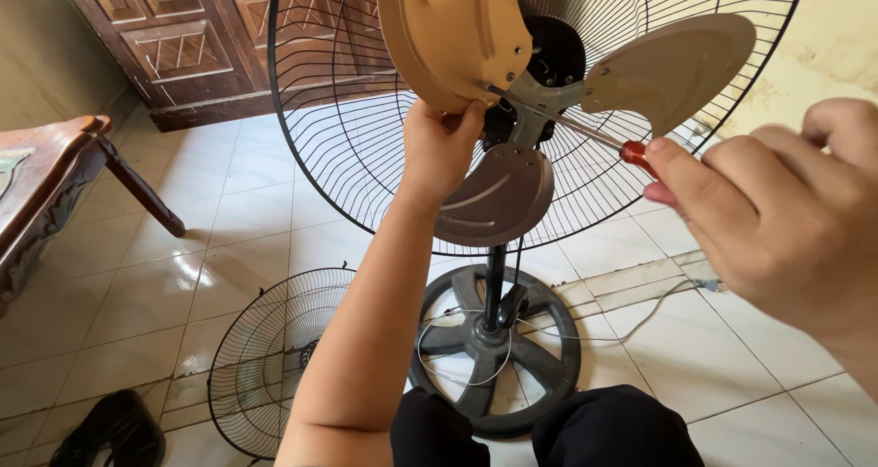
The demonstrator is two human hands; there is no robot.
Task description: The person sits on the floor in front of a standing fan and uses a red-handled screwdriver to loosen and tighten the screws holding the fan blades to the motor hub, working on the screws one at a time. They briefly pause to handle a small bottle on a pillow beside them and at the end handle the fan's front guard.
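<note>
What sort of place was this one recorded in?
Probably a room in a home: a tiled floor, a carved wooden door and a wooden table around a standing fan.

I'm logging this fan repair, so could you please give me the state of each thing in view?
Fan blades: mounted on the hub, uncovered, not blurred.
Rear guard: on the fan.
Front guard: off, resting on the floor.
Screwdriver: tip at the blade hub.
Left hand: grip closed on the lower edge of a blade.
Right hand: grip closed on the screwdriver handle.
Power cord: loose on the tiles.
</note>
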